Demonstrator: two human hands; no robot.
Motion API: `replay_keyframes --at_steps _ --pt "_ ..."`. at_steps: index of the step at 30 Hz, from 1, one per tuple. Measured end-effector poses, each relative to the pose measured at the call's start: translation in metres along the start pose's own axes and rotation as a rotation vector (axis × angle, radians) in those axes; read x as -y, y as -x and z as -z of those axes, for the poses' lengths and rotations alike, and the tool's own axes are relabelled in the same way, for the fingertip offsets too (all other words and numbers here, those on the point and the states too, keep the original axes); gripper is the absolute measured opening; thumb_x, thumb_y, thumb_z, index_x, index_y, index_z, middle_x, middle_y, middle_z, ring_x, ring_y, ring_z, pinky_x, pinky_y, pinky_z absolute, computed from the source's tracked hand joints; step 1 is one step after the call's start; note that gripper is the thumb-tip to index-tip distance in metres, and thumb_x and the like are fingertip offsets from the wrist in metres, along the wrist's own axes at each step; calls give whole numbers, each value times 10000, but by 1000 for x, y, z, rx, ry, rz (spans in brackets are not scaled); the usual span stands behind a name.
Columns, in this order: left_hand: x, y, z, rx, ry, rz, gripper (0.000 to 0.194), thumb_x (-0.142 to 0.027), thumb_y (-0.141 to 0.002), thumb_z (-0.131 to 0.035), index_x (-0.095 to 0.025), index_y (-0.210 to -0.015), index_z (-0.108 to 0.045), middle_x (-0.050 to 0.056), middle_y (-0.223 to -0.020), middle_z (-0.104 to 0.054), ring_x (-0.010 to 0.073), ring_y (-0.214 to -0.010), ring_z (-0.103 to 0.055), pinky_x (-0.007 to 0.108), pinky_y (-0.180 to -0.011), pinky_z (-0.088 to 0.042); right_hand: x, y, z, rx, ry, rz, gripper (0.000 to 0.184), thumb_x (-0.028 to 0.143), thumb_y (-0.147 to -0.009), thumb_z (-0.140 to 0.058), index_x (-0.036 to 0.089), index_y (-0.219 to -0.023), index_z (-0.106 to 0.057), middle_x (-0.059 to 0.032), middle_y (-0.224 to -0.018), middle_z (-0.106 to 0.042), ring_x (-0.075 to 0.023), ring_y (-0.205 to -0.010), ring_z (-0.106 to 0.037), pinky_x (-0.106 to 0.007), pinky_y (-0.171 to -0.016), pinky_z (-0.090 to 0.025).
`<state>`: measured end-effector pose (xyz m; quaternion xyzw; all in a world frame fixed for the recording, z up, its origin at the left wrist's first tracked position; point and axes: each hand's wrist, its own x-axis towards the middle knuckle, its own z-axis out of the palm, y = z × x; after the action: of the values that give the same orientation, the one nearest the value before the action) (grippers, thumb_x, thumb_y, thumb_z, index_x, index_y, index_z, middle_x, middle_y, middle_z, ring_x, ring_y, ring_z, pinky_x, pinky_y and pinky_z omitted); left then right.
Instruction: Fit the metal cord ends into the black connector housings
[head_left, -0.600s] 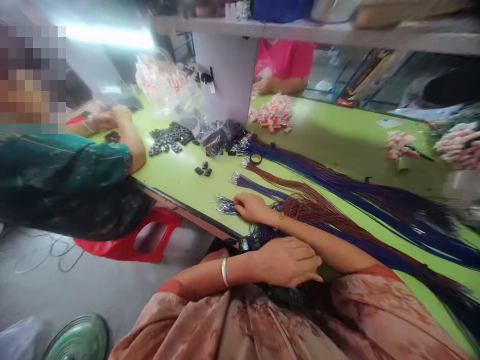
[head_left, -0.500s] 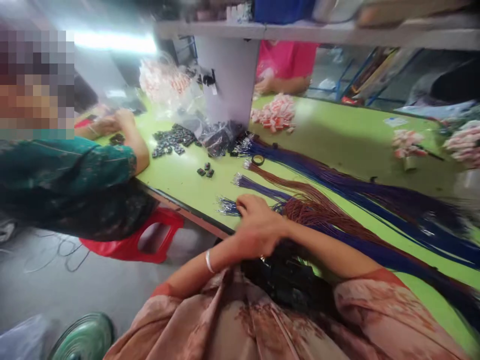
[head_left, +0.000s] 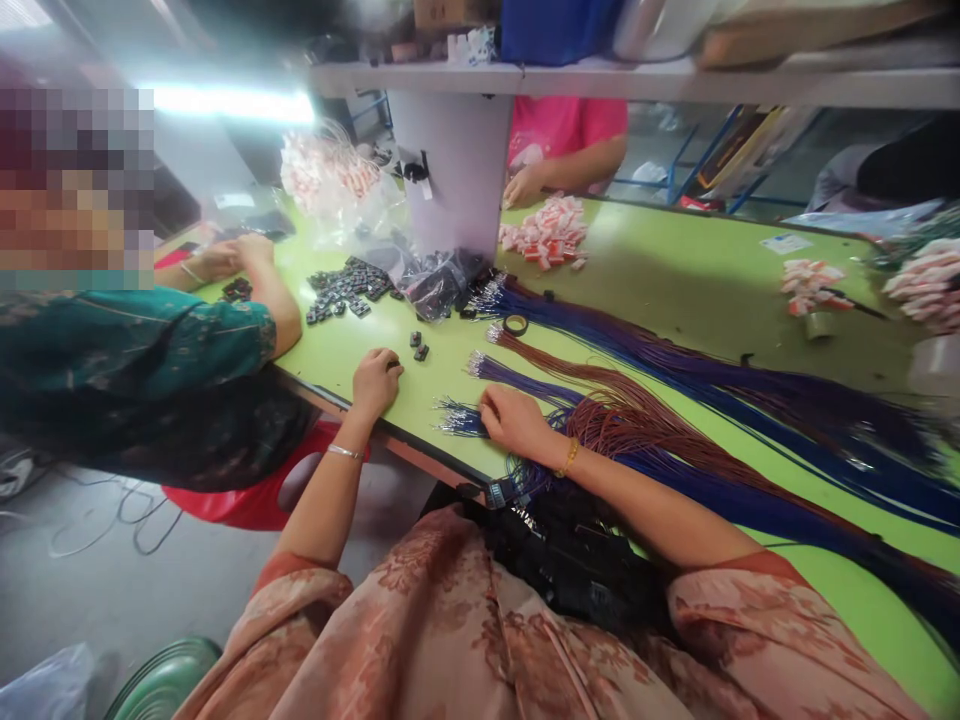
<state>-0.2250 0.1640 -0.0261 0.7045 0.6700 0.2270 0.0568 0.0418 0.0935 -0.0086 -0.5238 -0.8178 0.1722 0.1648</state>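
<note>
Left hand [head_left: 377, 385] has swung out to ten o'clock, pinching a dark piece [head_left: 394, 366]; two black connectors [head_left: 421, 352] lie at its two o'clock. I see the right hand [head_left: 516, 422] curled over blue wires [head_left: 471, 420], silver tips toward nine; whether it grips, I can't tell.

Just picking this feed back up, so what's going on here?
The person's left hand is over the table near its edge, a dark block at its fingers; how firmly it's held, I can't tell. Two blocks lie just beyond. The right hand is curled over blue wires near their metal tips. To the left, a co-worker's hands are by some dark pieces.
</note>
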Motion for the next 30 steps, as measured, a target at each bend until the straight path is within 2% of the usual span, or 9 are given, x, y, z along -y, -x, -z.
replay_keyframes --at_steps 3,5,7,9,13,17,23,26,30 --pt "-1 9 3 -8 3 50 169 -203 -789 -541 -192 -931 -633 97 -949 -611 246 -922 -566 370 -839 -439 -3 -2 4 -33 -236 37 91 212 -852 -460 182 -801 -529 -6 -714 -596 -128 -638 -491 -240 -603 -311" --pt "-2 14 5 -50 76 56 235 -169 -765 -557 -186 -992 -617 101 -995 -582 227 -882 -566 366 -830 -446 -3 -6 7 -36 -357 55 88 223 -841 -465 183 -789 -524 16 -676 -572 -112 -599 -466 -224 -582 -312" --pt "-6 19 7 -115 228 70 307 -150 -739 -583 -176 -1044 -602 102 -1048 -561 198 -838 -566 356 -819 -459 -1 -10 11 -31 -393 77 87 218 -830 -466 180 -793 -534 20 -670 -565 -107 -592 -460 -218 -578 -315" --pt "-15 25 10 -127 471 122 349 -165 -714 -628 -170 -1062 -595 78 -988 -577 166 -769 -566 338 -777 -473 2 -15 14 -30 -309 89 80 193 -809 -473 173 -789 -548 6 -681 -571 -112 -598 -458 -228 -585 -308" --pt "-41 42 16 -23 1068 229 408 -241 -666 -727 -165 -1049 -609 22 -831 -618 127 -718 -582 276 -695 -475 5 -21 18 -65 -125 53 75 151 -773 -484 164 -763 -557 -20 -685 -571 -123 -598 -440 -251 -584 -277" --pt "-68 58 14 113 1413 337 476 -200 -611 -781 -173 -1066 -645 32 -870 -658 140 -829 -627 247 -717 -488 9 -18 19 -74 -328 97 68 179 -785 -491 175 -746 -546 26 -617 -520 -101 -562 -419 -228 -572 -291" --pt "-89 70 0 358 1683 483 414 -133 -663 -740 -172 -1069 -671 25 -878 -665 101 -834 -622 221 -809 -497 11 -7 16 -105 -529 110 101 228 -780 -511 168 -703 -538 49 -569 -469 -80 -532 -385 -207 -535 -294" --pt "-92 73 -5 411 1756 479 376 -138 -701 -715 -164 -1073 -673 30 -890 -663 100 -834 -621 232 -846 -496 10 -4 15 -123 -535 100 99 236 -761 -526 169 -687 -528 58 -553 -440 -74 -516 -359 -205 -520 -283" --pt "-95 76 -8 448 1777 471 419 -108 -710 -697 -176 -1121 -659 32 -916 -664 104 -832 -627 249 -870 -495 11 -1 15 -137 -506 76 107 251 -747 -534 175 -675 -513 57 -547 -432 -75 -520 -354 -209 -521 -270"
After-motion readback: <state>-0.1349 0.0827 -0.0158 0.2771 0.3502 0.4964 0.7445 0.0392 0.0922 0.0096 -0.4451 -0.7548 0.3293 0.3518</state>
